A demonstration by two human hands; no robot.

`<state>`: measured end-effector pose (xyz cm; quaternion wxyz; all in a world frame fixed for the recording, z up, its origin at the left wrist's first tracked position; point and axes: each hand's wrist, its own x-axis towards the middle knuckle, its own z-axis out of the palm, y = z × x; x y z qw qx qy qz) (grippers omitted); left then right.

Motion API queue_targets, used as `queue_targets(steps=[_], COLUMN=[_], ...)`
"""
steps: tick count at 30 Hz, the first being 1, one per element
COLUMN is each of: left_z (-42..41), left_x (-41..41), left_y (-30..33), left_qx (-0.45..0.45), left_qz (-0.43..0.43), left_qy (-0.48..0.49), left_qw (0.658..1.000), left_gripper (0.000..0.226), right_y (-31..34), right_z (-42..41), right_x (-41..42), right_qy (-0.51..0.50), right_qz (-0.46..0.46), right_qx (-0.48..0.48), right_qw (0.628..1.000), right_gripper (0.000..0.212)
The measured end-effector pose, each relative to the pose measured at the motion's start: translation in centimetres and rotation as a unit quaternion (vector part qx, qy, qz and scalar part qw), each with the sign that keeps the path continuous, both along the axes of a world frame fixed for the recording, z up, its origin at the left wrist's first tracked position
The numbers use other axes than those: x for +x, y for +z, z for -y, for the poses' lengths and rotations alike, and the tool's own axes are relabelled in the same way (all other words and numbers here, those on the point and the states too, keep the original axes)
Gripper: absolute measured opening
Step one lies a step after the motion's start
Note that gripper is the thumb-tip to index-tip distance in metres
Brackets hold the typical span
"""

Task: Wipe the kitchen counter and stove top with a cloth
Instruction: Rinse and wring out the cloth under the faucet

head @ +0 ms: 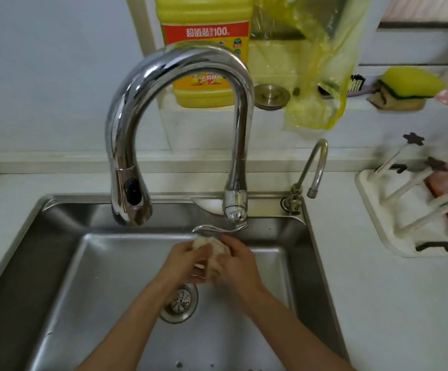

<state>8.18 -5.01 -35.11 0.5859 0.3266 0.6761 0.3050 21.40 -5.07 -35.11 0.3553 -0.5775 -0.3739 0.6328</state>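
Observation:
A bunched pale beige cloth point(212, 253) is held over the steel sink point(64, 253), just above the round drain strainer point(180, 303). My left hand point(184, 263) grips its left side with curled fingers. My right hand point(237, 266) grips its right side. Both hands squeeze the cloth together below the faucet's lever handle point(217, 228). The white counter point(378, 290) runs along the sink's right and back. No stove top is in view.
A tall chrome faucet point(180, 84) arches over the sink, with a small tap point(315, 167) to its right. A yellow detergent jug point(204, 49), yellow plastic bag point(316, 76), sink plug point(271, 95) and sponge point(410, 84) sit on the back ledge. A white drying rack point(415, 210) stands right.

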Motion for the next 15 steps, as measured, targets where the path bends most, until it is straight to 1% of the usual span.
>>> queue_targets(steps=[1,3,4,6,7,8,10,13,14,15], left_z=[-0.5,-1.9,-3.0,-5.4,-7.0,-8.7,-12.0,-15.6,-16.3,-17.1], left_x=[-1.6,-4.4,-5.5,-6.4,-6.2,-6.0,-5.1,-2.6,-1.8,-0.7], left_y=[0.2,1.0,1.5,3.1,4.1,4.4,4.4,3.6,3.4,3.0], left_qx=[0.011,0.051,0.075,0.135,0.160,0.182,0.237,0.272,0.285,0.297], left_qz=[-0.011,-0.033,-0.031,-0.029,-0.033,-0.048,-0.065,-0.152,-0.166,-0.175], left_qy=[0.014,0.055,0.072,0.058,0.052,0.045,0.004,-0.107,-0.141,-0.171], left_qw=[1.000,0.997,0.994,0.989,0.985,0.981,0.969,0.944,0.933,0.923], left_gripper=[0.021,0.017,0.014,0.024,0.022,0.015,0.003,0.026,0.030,0.029], right_y=[0.0,-0.5,-0.9,-1.5,-1.6,-2.0,-2.7,-3.8,-4.1,-4.9], right_z=[0.0,0.2,0.3,0.8,0.9,0.8,0.3,-1.0,-1.3,-1.8], right_x=[-0.9,-2.5,-3.1,-3.6,-3.8,-3.7,-3.7,-3.6,-3.6,-3.5], right_qy=[0.013,0.028,0.032,0.035,0.032,0.025,0.014,0.015,0.013,0.006], right_qz=[-0.009,0.001,0.009,0.007,0.005,0.008,0.010,0.015,0.025,0.043], right_qx=[0.005,0.011,0.003,-0.016,-0.021,-0.022,0.000,0.028,0.026,0.023], right_qw=[1.000,1.000,0.999,0.999,0.999,0.999,1.000,0.999,0.999,0.999], right_gripper=[0.035,0.033,0.037,0.045,0.049,0.052,0.048,0.039,0.039,0.039])
